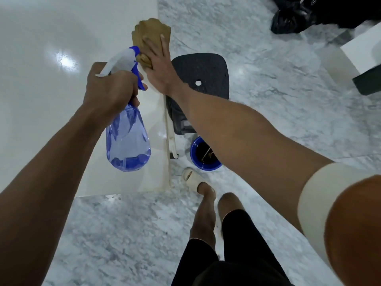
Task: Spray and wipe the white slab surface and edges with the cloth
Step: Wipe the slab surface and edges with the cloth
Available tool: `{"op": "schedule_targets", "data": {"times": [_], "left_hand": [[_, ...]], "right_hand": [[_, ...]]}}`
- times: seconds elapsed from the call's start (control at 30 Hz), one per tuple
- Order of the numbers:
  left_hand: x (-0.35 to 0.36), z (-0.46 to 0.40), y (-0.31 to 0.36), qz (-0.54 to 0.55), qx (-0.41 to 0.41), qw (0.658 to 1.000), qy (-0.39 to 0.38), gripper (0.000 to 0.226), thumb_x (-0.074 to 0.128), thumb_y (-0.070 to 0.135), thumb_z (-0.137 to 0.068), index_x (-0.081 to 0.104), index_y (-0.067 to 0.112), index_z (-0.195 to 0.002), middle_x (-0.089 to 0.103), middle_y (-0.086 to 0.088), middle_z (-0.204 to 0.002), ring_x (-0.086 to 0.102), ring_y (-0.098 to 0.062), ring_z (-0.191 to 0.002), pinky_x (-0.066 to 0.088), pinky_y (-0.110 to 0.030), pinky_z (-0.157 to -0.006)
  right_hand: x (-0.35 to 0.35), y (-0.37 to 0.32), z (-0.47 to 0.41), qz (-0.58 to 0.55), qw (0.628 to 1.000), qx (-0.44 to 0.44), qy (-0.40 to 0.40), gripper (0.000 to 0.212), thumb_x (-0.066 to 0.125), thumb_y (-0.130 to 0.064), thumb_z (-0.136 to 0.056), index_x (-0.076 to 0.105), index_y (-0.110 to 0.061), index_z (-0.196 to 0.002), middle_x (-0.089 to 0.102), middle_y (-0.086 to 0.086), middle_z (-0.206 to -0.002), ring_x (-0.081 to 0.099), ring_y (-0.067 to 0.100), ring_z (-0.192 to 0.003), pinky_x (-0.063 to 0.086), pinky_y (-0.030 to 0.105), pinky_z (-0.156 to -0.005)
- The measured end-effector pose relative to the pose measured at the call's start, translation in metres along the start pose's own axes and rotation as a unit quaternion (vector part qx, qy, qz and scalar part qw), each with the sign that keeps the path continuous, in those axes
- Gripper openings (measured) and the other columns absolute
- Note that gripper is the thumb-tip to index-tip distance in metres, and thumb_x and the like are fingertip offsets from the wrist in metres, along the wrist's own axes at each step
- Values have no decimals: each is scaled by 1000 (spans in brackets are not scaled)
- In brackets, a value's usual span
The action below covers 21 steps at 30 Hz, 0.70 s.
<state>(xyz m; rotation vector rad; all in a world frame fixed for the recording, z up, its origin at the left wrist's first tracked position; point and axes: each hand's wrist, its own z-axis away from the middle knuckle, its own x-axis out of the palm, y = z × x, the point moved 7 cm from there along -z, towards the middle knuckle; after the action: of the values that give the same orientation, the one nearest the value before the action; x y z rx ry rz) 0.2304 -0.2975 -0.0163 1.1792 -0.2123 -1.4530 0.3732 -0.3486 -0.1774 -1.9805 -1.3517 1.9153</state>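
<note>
the slab runs off the top and left edges, so its full extent cannot be told. the right hand covers the near part of the cloth, and the sprayer head hides the cloth's lower left corner. the left hand wraps the neck of the bottle, hiding the trigger's upper part. the right forearm crosses the stool and the rim of the blue bucket; the dark contents of the bucket are too dim to identify. a black bag is cut by the top edge. one foot is hidden behind the legs; the sandal shows only partly.
</note>
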Motion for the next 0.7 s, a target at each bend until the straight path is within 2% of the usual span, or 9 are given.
{"op": "schedule_targets", "data": {"times": [0.07, 0.17, 0.27, 0.33, 0.4, 0.47, 0.5, 0.57, 0.7], "left_hand": [[-2, 11, -4, -5, 2, 1000, 1, 43, 52, 12, -61, 66, 0, -100, 72, -24, -104, 60, -19, -55, 60, -41, -74], [-6, 29, -11, -12, 2, 1000, 14, 54, 54, 13, -59, 66, -4, -109, 72, -25, -104, 62, -20, -58, 60, -45, -80], [-12, 53, -20, -13, 2, 1000, 27, 52, 55, 12, -62, 67, -4, -110, 73, -22, -100, 63, -21, -60, 61, -50, -86], [-14, 70, -28, -21, 6, 999, 37, 46, 55, 9, -68, 68, -2, -111, 71, -16, -89, 62, -19, -57, 62, -44, -82], [-16, 85, -41, -25, 9, 998, 51, 41, 56, 4, -75, 65, -1, -114, 66, -8, -79, 60, -14, -53, 61, -29, -66], [-20, 99, -54, -23, 11, 998, 53, 39, 55, 0, -79, 63, -1, -117, 68, -7, -85, 58, -14, -50, 55, -19, -52], [-22, 107, -61, -22, 16, 998, 51, 41, 55, 0, -79, 63, -2, -119, 71, -10, -93, 59, -14, -50, 54, -17, -50], [-23, 119, -75, -24, 26, 998, 43, 48, 55, 3, -75, 64, -2, -122, 73, -16, -104, 59, -13, -47, 54, -18, -51], [-25, 141, -96, -17, 23, 999, 37, 52, 54, 5, -68, 64, -5, -118, 73, -21, -102, 59, -10, -41, 59, -25, -58]], "right_hand": [[4, -7, 19, -13, 1000, -4, 8, 44, 45, -22, -98, 57, -7, -137, 44, 18, -152, 18, 51, -147, -24, 28, -117], [2, -19, 51, -8, 999, -23, 27, 46, 46, -20, -96, 55, -6, -139, 44, 19, -152, 14, 47, -148, -25, 29, -117], [3, -32, 87, -10, 999, -12, 44, 46, 54, -17, -95, 54, -3, -139, 41, 21, -153, 10, 53, -147, -25, 26, -116], [9, -35, 104, 2, 1000, -3, 22, 47, 53, -19, -97, 51, -5, -142, 36, 18, -157, 4, 54, -148, -29, 25, -113], [13, -43, 121, 7, 1000, -22, -2, 47, 52, -19, -97, 52, -5, -142, 38, 18, -156, 6, 54, -148, -28, 27, -114], [11, -53, 138, 27, 999, -21, 10, 47, 52, -20, -96, 54, -5, -140, 40, 18, -155, 9, 55, -147, -26, 29, -116], [9, -57, 143, 43, 999, -24, 8, 48, 50, -21, -96, 54, -6, -141, 41, 17, -154, 10, 55, -147, -27, 30, -116], [9, -62, 152, 57, 998, -26, 1, 48, 47, -23, -97, 53, -6, -142, 41, 16, -155, 11, 53, -148, -26, 32, -115], [11, -75, 183, 88, 995, -32, -24, 47, 43, -27, -99, 53, -12, -143, 42, 9, -156, 16, 48, -149, -25, 37, -117]]}}
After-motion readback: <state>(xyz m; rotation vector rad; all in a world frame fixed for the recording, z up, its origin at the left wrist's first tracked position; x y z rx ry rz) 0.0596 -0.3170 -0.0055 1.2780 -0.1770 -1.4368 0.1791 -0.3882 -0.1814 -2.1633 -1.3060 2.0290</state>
